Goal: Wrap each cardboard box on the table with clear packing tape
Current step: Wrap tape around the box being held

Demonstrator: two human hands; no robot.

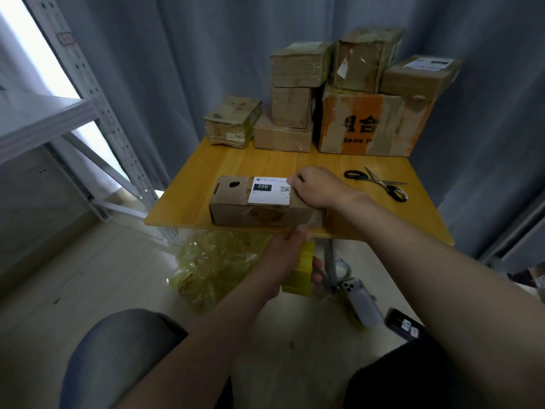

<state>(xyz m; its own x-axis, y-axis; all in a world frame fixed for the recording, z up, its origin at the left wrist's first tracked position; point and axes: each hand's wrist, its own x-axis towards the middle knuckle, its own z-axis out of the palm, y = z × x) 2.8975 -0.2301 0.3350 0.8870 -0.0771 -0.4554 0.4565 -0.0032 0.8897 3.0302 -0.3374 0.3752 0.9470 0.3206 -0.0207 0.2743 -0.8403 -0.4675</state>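
Observation:
A long cardboard box with a white label reading 220 lies at the front edge of the yellow wooden table. My right hand rests on the box's right end, fingers curled down against its top beside the label. My left hand is below the table's front edge and grips a roll of yellowish clear tape, thumb up near the box's lower right side. A shiny band of tape shows on the box's right end.
Several taped boxes are stacked along the table's back edge. Black-handled scissors lie at the right. On the floor: a heap of crumpled yellowish tape, a phone, a dark device. A metal shelf stands left.

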